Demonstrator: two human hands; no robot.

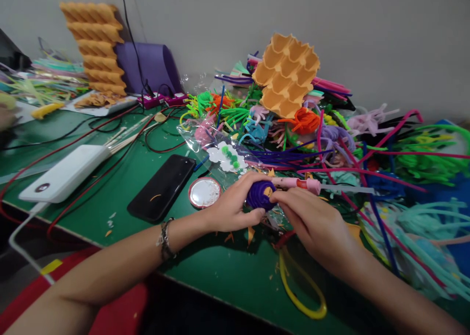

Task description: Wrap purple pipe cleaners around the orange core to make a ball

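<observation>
My left hand (238, 203) curves around a purple pipe-cleaner coil (256, 196), wound into a small round. At its centre shows a small orange piece (269, 191). The fingertips of my right hand (312, 217) are pinched together at that piece, against the coil's right side. Just behind my right hand lies a pink glue gun (312, 185), with a translucent glue stick (348, 189) sticking out of its rear end. A round white-faced disc (204, 192) with a red rim lies left of my left hand. Orange scraps (250, 235) are scattered below the hands.
On the green table (213, 281) lie a black phone (163, 185), a white power bank (66, 173) with cables, and a yellow loop (303, 305). Pipe-cleaner bundles (235, 109) and an orange egg-crate sheet (288, 75) are heaped behind. Another person's hand (5, 114) shows at far left.
</observation>
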